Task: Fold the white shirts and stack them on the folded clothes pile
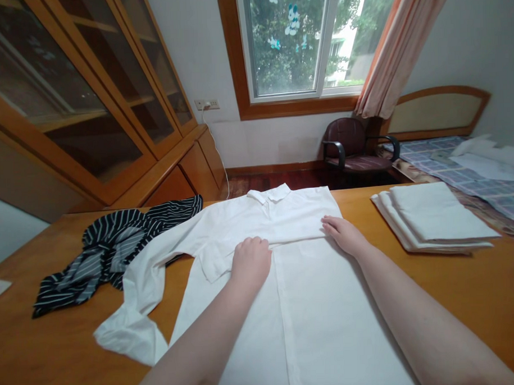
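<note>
A white long-sleeved shirt [311,303] lies front up on the wooden table, its collar [274,194] at the far edge. One sleeve [296,227] is folded across the chest, its cuff [213,261] towards the left side. The other sleeve [144,280] stretches out, bent and wrinkled, to the left. My left hand [251,263] is closed, fingers curled over the folded sleeve near the cuff; its fingertips are partly hidden. At the shirt's right edge my right hand [345,234] has its fingers together on the fold of the same sleeve.
A black-and-white striped garment [115,242] lies crumpled on the table [446,298] at the left. To the right sits a stack of folded white cloth [435,217]. Beyond the table are a glass-door cabinet [123,124], an armchair [352,144] and a bed [462,157].
</note>
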Demonstrator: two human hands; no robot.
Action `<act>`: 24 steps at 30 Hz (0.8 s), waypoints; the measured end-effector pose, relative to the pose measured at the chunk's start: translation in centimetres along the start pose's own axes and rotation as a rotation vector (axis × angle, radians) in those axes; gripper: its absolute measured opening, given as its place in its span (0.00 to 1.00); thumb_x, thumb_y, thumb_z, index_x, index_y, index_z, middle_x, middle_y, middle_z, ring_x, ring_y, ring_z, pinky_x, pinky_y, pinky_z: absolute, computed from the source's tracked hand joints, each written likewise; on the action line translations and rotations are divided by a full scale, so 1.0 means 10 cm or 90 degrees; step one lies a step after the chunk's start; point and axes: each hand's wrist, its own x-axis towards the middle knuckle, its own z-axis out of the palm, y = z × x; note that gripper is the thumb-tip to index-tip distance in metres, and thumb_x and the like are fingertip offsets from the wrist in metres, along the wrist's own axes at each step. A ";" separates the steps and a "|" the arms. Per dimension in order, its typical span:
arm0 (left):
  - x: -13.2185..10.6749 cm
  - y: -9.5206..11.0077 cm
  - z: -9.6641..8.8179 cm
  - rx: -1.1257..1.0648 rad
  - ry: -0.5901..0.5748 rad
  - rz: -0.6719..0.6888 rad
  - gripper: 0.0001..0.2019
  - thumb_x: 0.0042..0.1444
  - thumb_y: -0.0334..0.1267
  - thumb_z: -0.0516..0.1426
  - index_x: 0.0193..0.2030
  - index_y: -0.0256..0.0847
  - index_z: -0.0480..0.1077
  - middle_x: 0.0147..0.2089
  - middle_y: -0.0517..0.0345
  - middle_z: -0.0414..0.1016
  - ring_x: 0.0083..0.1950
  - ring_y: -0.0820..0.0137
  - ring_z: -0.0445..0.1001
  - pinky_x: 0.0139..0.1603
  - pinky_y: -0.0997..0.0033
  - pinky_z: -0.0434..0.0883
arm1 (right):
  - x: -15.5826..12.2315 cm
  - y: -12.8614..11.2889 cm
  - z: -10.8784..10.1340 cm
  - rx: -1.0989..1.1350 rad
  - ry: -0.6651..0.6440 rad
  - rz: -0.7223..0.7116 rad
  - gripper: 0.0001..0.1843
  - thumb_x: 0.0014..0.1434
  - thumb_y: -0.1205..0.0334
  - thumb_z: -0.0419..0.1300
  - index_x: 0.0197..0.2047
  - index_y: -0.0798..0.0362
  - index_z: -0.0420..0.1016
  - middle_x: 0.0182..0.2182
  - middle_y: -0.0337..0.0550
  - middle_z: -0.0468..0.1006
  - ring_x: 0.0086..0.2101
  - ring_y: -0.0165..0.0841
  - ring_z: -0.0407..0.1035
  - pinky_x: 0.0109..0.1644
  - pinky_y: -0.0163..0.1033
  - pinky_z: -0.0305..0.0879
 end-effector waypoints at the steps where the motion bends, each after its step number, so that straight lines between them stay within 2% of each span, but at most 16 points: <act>1: -0.06 0.00 0.03 0.022 -0.008 -0.011 0.06 0.58 0.37 0.53 0.36 0.41 0.70 0.37 0.51 0.73 0.44 0.60 0.69 0.44 0.60 0.64 | 0.00 0.00 -0.02 0.019 0.019 0.015 0.24 0.62 0.49 0.47 0.50 0.53 0.75 0.51 0.50 0.74 0.52 0.41 0.66 0.56 0.43 0.59; 5: -0.14 -0.12 0.15 0.034 -0.038 -0.018 0.10 0.58 0.29 0.50 0.42 0.41 0.70 0.42 0.52 0.73 0.45 0.62 0.69 0.45 0.61 0.63 | 0.01 0.06 -0.11 0.065 0.124 0.085 0.23 0.61 0.48 0.47 0.43 0.54 0.78 0.41 0.49 0.79 0.44 0.41 0.71 0.47 0.42 0.63; 8: -0.11 -0.22 0.16 0.026 -0.055 -0.020 0.15 0.56 0.25 0.48 0.45 0.43 0.70 0.43 0.53 0.74 0.45 0.63 0.70 0.44 0.62 0.63 | 0.02 0.15 -0.14 0.118 0.183 0.129 0.23 0.61 0.48 0.48 0.38 0.54 0.78 0.38 0.47 0.80 0.41 0.40 0.71 0.45 0.41 0.63; 14: -0.02 -0.26 0.20 -0.014 -0.062 -0.013 0.10 0.58 0.35 0.52 0.45 0.43 0.71 0.43 0.52 0.74 0.46 0.61 0.70 0.44 0.63 0.63 | 0.06 0.24 -0.08 0.228 0.221 0.196 0.23 0.59 0.46 0.50 0.34 0.56 0.78 0.36 0.48 0.80 0.40 0.39 0.72 0.45 0.40 0.63; 19: 0.03 -0.29 0.25 -0.038 -0.048 0.018 0.12 0.59 0.34 0.50 0.44 0.44 0.73 0.41 0.54 0.75 0.45 0.63 0.71 0.45 0.65 0.63 | 0.12 0.35 0.00 0.300 0.240 0.209 0.24 0.58 0.44 0.52 0.33 0.55 0.78 0.34 0.49 0.80 0.39 0.38 0.72 0.47 0.42 0.63; 24: 0.00 -0.34 0.15 -0.049 -0.026 0.027 0.10 0.58 0.33 0.50 0.38 0.43 0.73 0.38 0.55 0.75 0.42 0.65 0.71 0.43 0.66 0.63 | 0.18 0.44 0.04 0.441 0.278 0.214 0.25 0.55 0.40 0.54 0.31 0.55 0.77 0.30 0.47 0.79 0.34 0.36 0.72 0.44 0.41 0.66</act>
